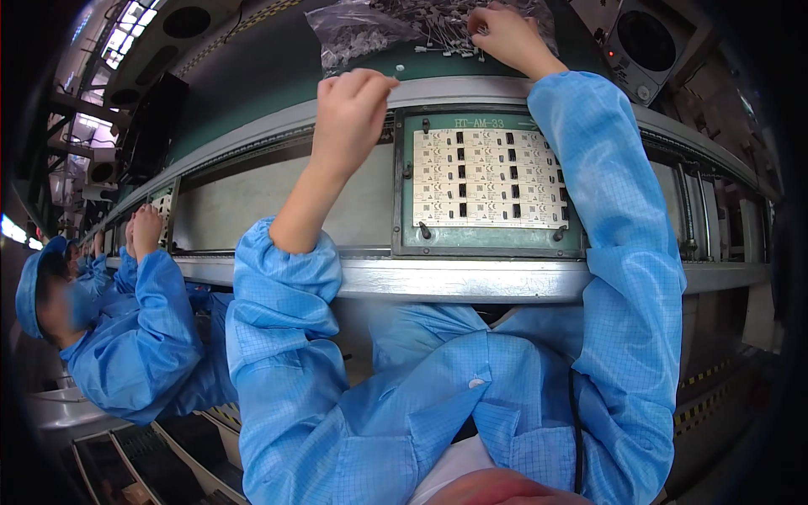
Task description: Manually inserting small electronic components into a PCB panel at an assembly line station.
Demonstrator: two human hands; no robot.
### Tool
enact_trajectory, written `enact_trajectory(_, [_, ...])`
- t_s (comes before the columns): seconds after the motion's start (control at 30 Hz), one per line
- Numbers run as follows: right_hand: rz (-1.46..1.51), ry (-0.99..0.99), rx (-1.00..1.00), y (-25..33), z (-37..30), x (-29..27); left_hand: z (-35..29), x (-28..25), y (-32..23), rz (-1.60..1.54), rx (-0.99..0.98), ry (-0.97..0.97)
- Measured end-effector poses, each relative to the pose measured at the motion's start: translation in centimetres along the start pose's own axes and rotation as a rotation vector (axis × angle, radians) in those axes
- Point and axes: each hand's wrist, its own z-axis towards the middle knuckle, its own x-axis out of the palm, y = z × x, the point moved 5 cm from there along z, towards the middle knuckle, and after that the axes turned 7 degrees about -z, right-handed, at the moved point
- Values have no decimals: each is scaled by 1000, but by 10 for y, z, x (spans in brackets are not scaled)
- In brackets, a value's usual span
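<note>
My left hand (349,118) is raised over the conveyor rail, thumb and fingers pinched together. Anything between those fingertips is too small to make out. At the far side, my right hand (512,38) reaches to a pile of small white connectors with leads (446,35), its fingers curled in at the pile's edge. Whatever they grip is hidden. Between my forearms lies a green carrier frame (488,242) with a panel of white circuit boards (484,178). Black parts stand on the boards in columns, and dark clips sit around the panel.
A clear plastic bag (353,42) of small white parts lies beside the pile on the green bench (252,80). A metal rail (463,280) runs along the near side. A fan-like black unit (644,42) stands far right. At left, a co-worker in blue (143,337) works at the line.
</note>
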Motion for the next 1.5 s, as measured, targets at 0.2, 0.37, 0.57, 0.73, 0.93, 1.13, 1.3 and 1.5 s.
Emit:
enact_trajectory(0.2, [-335, -115, -234, -42, 12, 67, -9, 11, -41, 48, 73, 247])
enact_trajectory(0.37, [-340, -44, -201, -3, 4, 48, -24, 23, -22, -274, -276, 397])
enact_trajectory(0.57, [-338, 16, -174, -4, 11, 51, -24, 27, -17, -350, -381, 441])
enact_trajectory(0.73, [199, -148, -452, -24, 5, 40, -28, 27, -13, -234, -443, 368])
enact_trajectory(0.93, [839, 201, -341, -2, 40, 40, -41, 8, -13, 43, -404, 442])
enact_trajectory(1.13, [619, -98, 101, -31, 2, -30, -31, 27, -10, -241, -414, 224])
enact_trajectory(1.3, [922, -36, 112, -40, -74, -45, -50, 33, -8, -250, -473, 276])
enact_trajectory(1.5, [973, 74, 285, -121, -138, -30, -47, 33, -7, -166, -456, 313])
